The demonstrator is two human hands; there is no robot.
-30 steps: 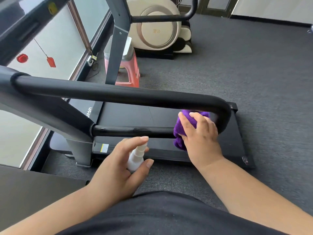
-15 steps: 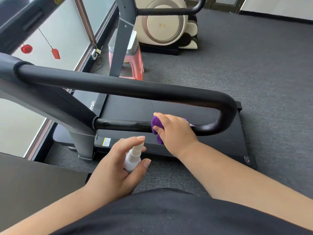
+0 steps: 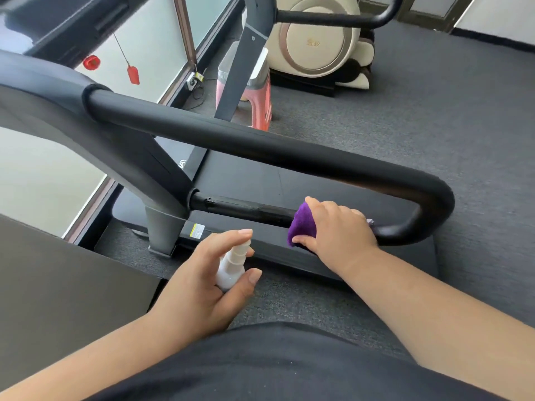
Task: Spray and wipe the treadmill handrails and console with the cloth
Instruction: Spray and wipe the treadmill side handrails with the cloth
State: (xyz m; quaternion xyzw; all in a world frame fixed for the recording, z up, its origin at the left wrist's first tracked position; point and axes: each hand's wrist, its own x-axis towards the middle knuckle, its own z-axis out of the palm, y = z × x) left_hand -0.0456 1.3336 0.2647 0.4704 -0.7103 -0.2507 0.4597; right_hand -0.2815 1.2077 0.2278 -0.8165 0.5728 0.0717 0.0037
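A black padded handrail [image 3: 260, 149] of the treadmill runs across the view and bends back at the right into a thinner lower bar [image 3: 246, 209]. My right hand [image 3: 338, 233] grips a purple cloth [image 3: 301, 225] wrapped around that lower bar, near its right bend. My left hand [image 3: 202, 287] holds a small white spray bottle [image 3: 231, 266] upright below the bar, with the index finger over the nozzle. The console's dark edge [image 3: 58, 21] shows at the top left.
The treadmill belt deck [image 3: 260, 180] lies under the rails on grey carpet [image 3: 434, 117]. A pink stool [image 3: 262, 102] and a cream massage chair [image 3: 318, 41] stand behind. A window [image 3: 43, 169] fills the left; a dark surface [image 3: 58, 299] sits at the lower left.
My right hand slid the purple cloth left along the lower bar, away from the bend, then stayed about there. My left hand kept the spray bottle still.
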